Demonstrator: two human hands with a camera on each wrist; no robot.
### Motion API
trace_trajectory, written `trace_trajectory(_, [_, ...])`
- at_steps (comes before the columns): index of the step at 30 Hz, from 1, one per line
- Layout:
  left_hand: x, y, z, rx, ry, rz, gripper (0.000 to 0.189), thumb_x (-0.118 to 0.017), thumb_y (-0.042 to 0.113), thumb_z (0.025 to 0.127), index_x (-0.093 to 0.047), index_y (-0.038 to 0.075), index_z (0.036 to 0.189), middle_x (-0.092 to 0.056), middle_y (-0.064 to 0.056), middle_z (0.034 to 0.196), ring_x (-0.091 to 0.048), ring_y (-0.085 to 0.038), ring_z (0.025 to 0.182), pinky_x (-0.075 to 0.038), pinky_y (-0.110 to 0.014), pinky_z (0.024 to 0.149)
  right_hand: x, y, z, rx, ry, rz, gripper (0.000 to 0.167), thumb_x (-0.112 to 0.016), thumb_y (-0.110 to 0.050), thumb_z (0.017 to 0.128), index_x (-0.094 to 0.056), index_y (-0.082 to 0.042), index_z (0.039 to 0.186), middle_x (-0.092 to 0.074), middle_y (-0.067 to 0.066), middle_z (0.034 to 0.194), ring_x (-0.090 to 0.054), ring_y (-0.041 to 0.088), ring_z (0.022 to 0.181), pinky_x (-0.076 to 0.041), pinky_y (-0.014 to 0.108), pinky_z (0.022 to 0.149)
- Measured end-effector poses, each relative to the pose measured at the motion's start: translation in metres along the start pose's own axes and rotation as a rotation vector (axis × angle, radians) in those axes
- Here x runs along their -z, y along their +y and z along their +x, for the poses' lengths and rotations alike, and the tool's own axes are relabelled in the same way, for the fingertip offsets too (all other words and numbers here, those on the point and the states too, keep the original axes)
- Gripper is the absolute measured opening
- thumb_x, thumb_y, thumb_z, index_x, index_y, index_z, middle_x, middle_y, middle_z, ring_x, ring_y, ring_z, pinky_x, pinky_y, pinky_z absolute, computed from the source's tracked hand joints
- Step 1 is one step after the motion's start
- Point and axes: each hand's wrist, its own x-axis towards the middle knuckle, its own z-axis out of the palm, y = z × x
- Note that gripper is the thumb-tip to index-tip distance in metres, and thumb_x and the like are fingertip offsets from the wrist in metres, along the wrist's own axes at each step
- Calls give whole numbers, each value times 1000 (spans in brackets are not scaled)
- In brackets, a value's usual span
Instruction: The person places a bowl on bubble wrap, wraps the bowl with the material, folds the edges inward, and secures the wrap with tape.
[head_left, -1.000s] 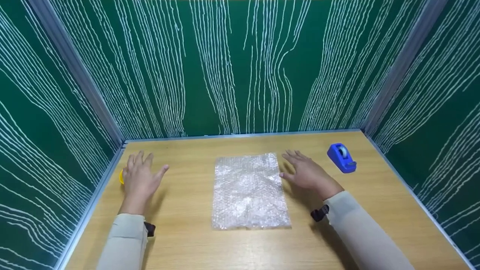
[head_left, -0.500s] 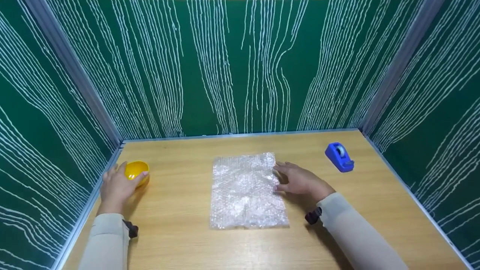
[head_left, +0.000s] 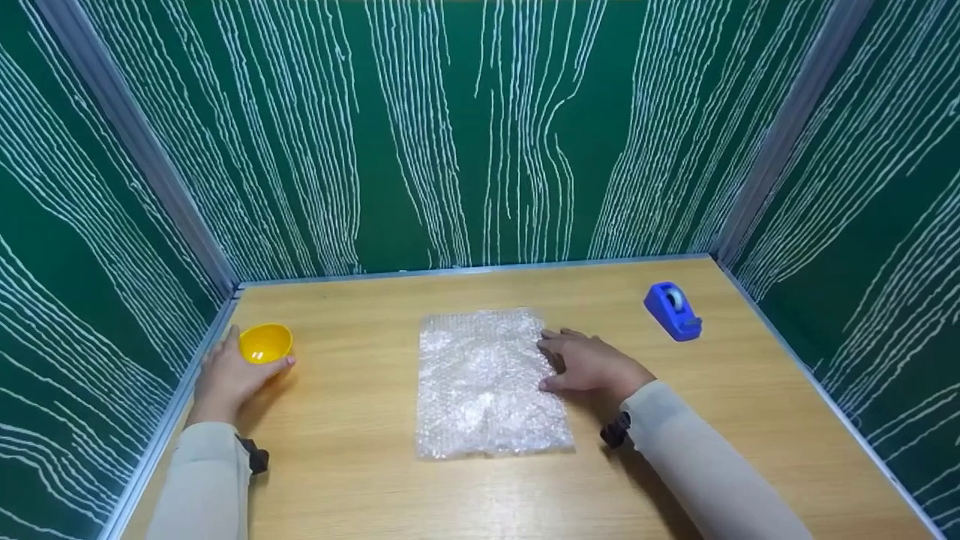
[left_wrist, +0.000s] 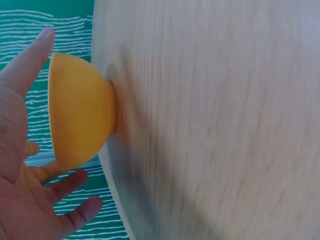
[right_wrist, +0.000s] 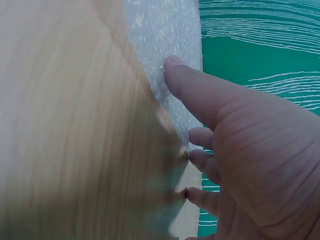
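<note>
Left hand (head_left: 227, 380) is partly surrounding bowl (head_left: 266, 343) at left of table (head_left: 345, 465) with spread fingers, firm grip unclear, right hand (head_left: 594, 364) is hanging, fingers parted, gripping nothing, at edge of wrap (head_left: 484, 397) lying mid-table

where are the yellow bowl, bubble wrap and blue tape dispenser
Yellow bowl (left_wrist: 81, 111), left wrist view, on its outer side.
Bubble wrap (head_left: 487, 384), head view, middle of the sheet.
Blue tape dispenser (head_left: 672, 315), head view, on its body.

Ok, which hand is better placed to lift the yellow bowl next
Probably the left hand: its thumb and fingers flank the yellow bowl, while the right hand is at the bubble wrap.
</note>
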Motion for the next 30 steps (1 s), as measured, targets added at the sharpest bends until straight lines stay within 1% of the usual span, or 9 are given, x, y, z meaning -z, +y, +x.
trace_trajectory(2, [0, 0, 1, 6, 9, 6, 151, -86, 80, 84, 2, 6, 182, -17, -41, 180, -26, -60, 153, -27, -83, 132, 1, -2, 2, -8, -7, 6, 91, -84, -59, 98, -48, -24, 174, -33, 4, 188, -22, 44, 177, -17, 77, 139])
trace_trajectory(6, [0, 1, 4, 20, 18, 15, 151, -85, 81, 84, 1, 3, 181, -20, -42, 177, -25, -58, 150, -30, -81, 130, 3, -4, 5, -13, -16, 10, 90, -85, -56, 98, -48, -25, 174, -32, 3, 188, -20, 44, 177, -16, 75, 140])
trace_trajectory(12, [-1, 2, 6, 42, 16, 26, 151, -82, 83, 84, -3, -3, 180, -21, -43, 176, -26, -58, 149, -30, -80, 130, 6, -8, 6, -25, -22, -25, 90, -86, -56, 98, -48, -24, 174, -33, 3, 188, -22, 46, 176, -20, 75, 139])
trace_trajectory(15, [-1, 1, 5, 62, 15, 13, 152, -85, 83, 82, -6, -4, 179, -23, -41, 176, -28, -57, 149, -29, -80, 133, 6, -9, 7, -25, -25, -25, 91, -86, -56, 98, -48, -24, 174, -34, 4, 188, -24, 46, 175, -22, 72, 140])
trace_trajectory(17, [-2, 0, 4, 70, 15, -3, 152, -87, 82, 81, -10, -6, 179, -25, -40, 176, -30, -56, 148, -28, -79, 133, 6, -9, 8, -22, -27, -21, 92, -87, -56, 98, -48, -24, 174, -34, 4, 188, -25, 45, 175, -23, 70, 141])
trace_trajectory(20, [-3, -1, 3, 66, 24, -35, 144, -91, 75, 81, -21, -8, 176, -31, -39, 171, -33, -55, 146, -29, -78, 133, 6, -8, 8, 7, -26, -37, 93, -86, -58, 98, -48, -21, 174, -35, 7, 187, -27, 48, 174, -26, 70, 140])
trace_trajectory(23, [-5, -1, 2, 59, 26, -70, 137, -95, 69, 82, -28, -9, 172, -36, -37, 167, -38, -53, 144, -30, -76, 134, 6, -6, 8, 22, -26, -51, 95, -86, -59, 97, -47, -19, 174, -36, 8, 187, -28, 49, 173, -28, 70, 139])
trace_trajectory(26, [-6, 0, 0, 51, 19, -108, 136, -97, 68, 81, -30, -8, 172, -41, -35, 165, -42, -52, 142, -31, -75, 134, 6, -6, 8, 11, -24, -40, 96, -87, -60, 96, -48, -21, 174, -35, 7, 187, -28, 48, 174, -28, 70, 139])
trace_trajectory(30, [-8, 5, -2, 24, 10, -126, 135, -98, 70, 78, -33, -4, 172, -44, -32, 165, -46, -50, 141, -33, -74, 134, 6, -6, 7, -4, -20, -30, 97, -88, -62, 94, -47, -24, 175, -35, 4, 187, -27, 46, 175, -27, 70, 139])
